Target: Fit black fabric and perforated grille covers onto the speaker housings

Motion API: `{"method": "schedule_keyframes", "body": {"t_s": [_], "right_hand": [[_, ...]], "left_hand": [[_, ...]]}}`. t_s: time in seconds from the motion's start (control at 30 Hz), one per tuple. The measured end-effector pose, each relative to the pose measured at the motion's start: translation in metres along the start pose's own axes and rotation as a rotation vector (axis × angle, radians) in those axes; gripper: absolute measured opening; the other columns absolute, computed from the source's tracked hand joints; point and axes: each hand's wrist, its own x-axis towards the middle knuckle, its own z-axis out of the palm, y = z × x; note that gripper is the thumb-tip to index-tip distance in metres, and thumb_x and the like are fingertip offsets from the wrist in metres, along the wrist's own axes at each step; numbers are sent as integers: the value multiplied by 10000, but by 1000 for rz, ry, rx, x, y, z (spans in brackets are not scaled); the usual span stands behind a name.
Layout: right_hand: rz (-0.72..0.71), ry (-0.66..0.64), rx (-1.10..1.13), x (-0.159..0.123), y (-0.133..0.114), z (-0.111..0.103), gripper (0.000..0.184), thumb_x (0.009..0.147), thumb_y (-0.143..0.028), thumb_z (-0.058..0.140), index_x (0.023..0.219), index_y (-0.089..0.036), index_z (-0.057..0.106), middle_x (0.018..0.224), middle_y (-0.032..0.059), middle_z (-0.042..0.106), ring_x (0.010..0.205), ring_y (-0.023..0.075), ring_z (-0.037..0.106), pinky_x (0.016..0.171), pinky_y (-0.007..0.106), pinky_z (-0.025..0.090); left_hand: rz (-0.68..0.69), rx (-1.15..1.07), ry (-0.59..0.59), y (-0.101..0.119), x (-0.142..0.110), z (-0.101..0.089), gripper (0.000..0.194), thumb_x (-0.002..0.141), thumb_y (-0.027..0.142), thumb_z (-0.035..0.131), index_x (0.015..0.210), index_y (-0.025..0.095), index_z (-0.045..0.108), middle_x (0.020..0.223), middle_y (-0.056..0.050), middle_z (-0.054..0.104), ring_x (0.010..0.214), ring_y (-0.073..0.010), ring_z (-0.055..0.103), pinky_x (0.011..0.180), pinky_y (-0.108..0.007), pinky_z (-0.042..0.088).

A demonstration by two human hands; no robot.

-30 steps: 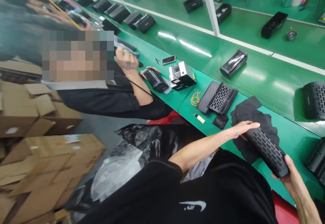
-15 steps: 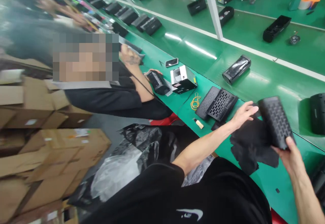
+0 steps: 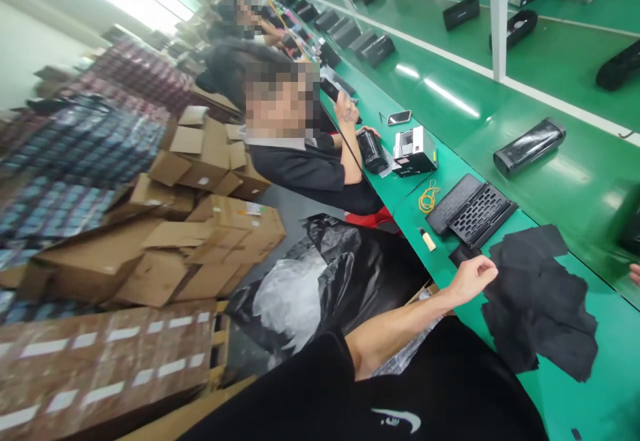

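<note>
My left hand (image 3: 473, 276) rests at the near edge of the green bench (image 3: 575, 174) with its fingers curled in, nothing visible in it. It lies just left of a pile of black fabric pieces (image 3: 537, 298). Only a sliver of my right hand (image 3: 635, 272) shows at the right border, its fingers hidden. The perforated black speaker shell it held is out of view. A stack of black grille panels (image 3: 473, 211) lies beyond the fabric.
A co-worker (image 3: 305, 161) sits to my left, working on a black speaker (image 3: 373, 151) beside a small white box (image 3: 414, 151). A phone (image 3: 399, 117), a yellow cord (image 3: 429, 196) and a wrapped speaker (image 3: 529, 146) lie on the bench. Cardboard boxes (image 3: 200, 228) and a black bag (image 3: 320, 281) crowd the floor.
My view has swung left. My right hand has carried the perforated speaker shell off to the right, out of view. My left hand has drawn back and curled its fingers.
</note>
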Motion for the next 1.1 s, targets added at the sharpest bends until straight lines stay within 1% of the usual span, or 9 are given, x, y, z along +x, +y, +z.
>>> {"method": "schedule_keyframes", "body": {"t_s": [0.1,0.27,0.4,0.57,0.73,0.8,0.83,0.93,1.1], "right_hand": [[-54,-21,-222,-71,21,-26,552,709,-722,742,931,-251,559,720,35,582,617,237,587,653,469,526],[70,-376,-535,-224,84,-59,651,585,-865,669,786,-245,660,661,52,647,607,248,596,596,375,473],[81,-366,-717,-286,116,-63,571,636,-835,583,759,-279,636,682,55,645,610,250,557,599,376,410],[-33,-386,-666,-293,109,-64,532,717,-809,527,682,-285,610,743,88,628,702,275,566,704,421,459],[-133,-457,-489,-305,81,-63,428,779,-698,588,716,-275,592,900,92,723,808,264,653,826,405,517],[-158,-462,-447,-308,72,-60,393,805,-658,618,836,-268,654,871,58,726,789,245,659,812,379,535],[-166,-446,-432,-306,69,-60,399,814,-648,637,910,-263,678,883,49,733,804,241,670,816,370,544],[-150,-290,-419,-293,62,-76,505,821,-680,671,1072,-242,691,922,49,749,838,240,699,822,362,564],[-29,252,-489,-258,52,-148,625,809,-789,553,1017,-206,641,899,102,712,856,283,676,848,415,544]], "left_hand": [[17,130,-12,-14,0,-4,215,918,333,591,963,167,721,912,-18,745,825,-146,649,777,-259,494],[36,203,-173,-35,-6,9,193,919,323,596,945,183,725,900,-10,746,800,-148,646,776,-265,493],[80,285,-318,-47,-14,24,174,889,293,648,1007,204,740,931,-12,754,861,-164,671,832,-273,514],[204,373,-409,-45,-16,31,303,879,256,650,1167,212,734,1169,-72,746,1088,-219,666,1022,-345,512],[557,387,-656,-25,-7,36,710,774,218,717,1474,227,605,1487,-113,631,1429,-307,463,1220,-448,369],[625,373,-785,-15,-1,43,699,753,226,744,1444,254,639,1356,-91,707,1384,-310,487,1208,-444,350],[634,372,-839,-11,2,47,569,778,260,750,1345,257,706,1198,-75,756,1279,-297,548,1169,-425,367],[585,350,-901,-5,10,57,180,852,392,734,886,219,765,795,-17,684,871,-197,578,916,-323,421],[352,224,-915,-4,11,58,558,851,582,698,595,187,398,610,58,338,627,-98,316,608,-274,239]]}}
